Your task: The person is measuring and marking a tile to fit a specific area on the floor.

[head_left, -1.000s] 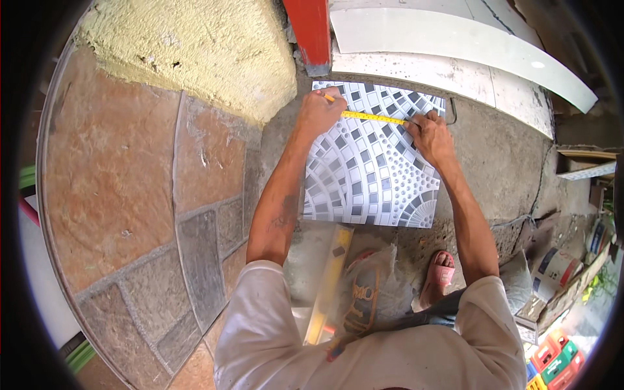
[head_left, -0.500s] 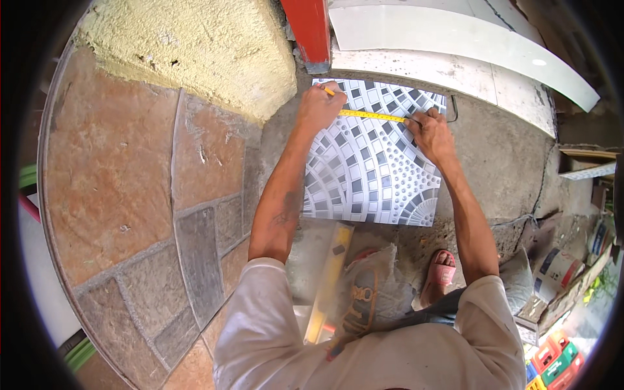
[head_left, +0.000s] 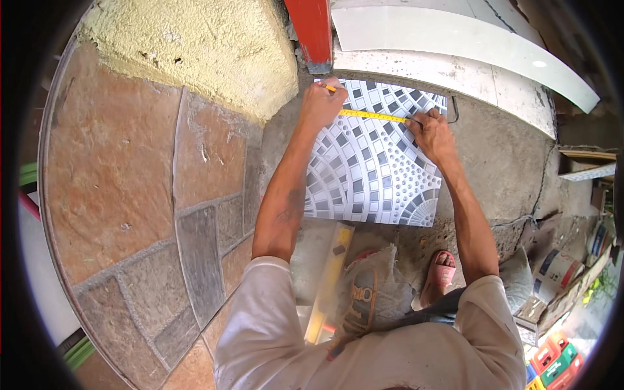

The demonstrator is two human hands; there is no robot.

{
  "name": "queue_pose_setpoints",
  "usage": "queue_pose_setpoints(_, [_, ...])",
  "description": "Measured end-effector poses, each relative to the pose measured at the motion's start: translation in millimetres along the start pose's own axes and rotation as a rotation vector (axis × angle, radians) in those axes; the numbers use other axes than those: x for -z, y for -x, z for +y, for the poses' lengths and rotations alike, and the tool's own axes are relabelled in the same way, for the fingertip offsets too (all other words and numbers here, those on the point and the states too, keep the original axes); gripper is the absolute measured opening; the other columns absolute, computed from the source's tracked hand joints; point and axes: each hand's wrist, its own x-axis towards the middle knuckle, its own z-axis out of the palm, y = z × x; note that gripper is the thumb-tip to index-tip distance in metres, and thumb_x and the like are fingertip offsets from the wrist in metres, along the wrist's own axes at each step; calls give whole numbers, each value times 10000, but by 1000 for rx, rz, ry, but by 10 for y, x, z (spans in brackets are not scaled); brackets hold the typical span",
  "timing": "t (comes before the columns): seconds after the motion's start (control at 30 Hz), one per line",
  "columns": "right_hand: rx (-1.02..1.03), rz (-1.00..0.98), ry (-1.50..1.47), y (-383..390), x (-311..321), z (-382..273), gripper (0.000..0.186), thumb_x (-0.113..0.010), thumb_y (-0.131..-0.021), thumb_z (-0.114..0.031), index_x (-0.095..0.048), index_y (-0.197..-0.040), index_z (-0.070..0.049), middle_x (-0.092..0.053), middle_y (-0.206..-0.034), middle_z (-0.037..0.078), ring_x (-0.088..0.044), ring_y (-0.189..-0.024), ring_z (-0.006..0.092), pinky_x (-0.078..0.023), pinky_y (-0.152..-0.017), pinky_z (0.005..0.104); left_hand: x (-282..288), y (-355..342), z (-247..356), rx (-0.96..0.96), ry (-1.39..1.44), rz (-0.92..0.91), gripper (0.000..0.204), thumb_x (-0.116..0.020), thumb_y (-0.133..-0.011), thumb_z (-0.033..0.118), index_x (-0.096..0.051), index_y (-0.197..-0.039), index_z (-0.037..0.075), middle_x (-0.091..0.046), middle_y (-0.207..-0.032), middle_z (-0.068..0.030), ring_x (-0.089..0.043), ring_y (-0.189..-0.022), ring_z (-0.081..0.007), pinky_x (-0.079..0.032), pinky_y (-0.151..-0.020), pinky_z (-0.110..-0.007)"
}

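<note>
while my left hand (head_left: 323, 106) pinches a pencil (head_left: 331, 88) and right hand (head_left: 432, 136) pinches yellow tape (head_left: 373, 116), the tile (head_left: 377, 162) at upper centre looks stiff but brittle, so i'd grab opposite edges

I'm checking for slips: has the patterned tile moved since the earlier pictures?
No, the patterned tile shows no visible shift in any direction against the red post.

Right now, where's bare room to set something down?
Bare concrete lies right of the patterned tile, bordered ahead by the white ledge. The tile's far end is crowded: left hand with pencil, tape measure, right hand. Its near side is too, with yellow bar and pink slipper.
</note>
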Motion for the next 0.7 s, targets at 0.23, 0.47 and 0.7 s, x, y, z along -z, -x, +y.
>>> queue_pose_setpoints(0.23, [31, 31, -11, 87, 165, -26, 243, -649, -892, -267, -724, -1058, -106, -637, -1005, 196, -606, -939, 407, -498, -880, 477, 74, 14, 225, 27, -15, -29, 228, -598, -825, 188, -639, -707, -3, -640, -664, -70, -591, -624, -153, -473, -641, -303])
queue_pose_setpoints(0.47, [12, 19, -24, 165, 321, -80, 242, -641, -895, -288, -740, -960, -77, -646, -968, 194, -613, -931, 402, -504, -865, 466, 545, 750, 320, 200, 190, 150, 225, -596, -895, 200, -692, -895, -4, -649, -707, -50, -624, -718, -150, -484, -686, -273])
queue_pose_setpoints(0.7, [-171, 76, -396, 568, 492, 283, 271, -660, -895, -292, -724, -927, -31, -658, -856, 196, -644, -788, 288, -481, -698, 383, 467, 3363, 683, 230, -296, 284, 136, -664, -898, 98, -627, -971, -11, -618, -884, -196, -599, -827, -339, -491, -747, -384])
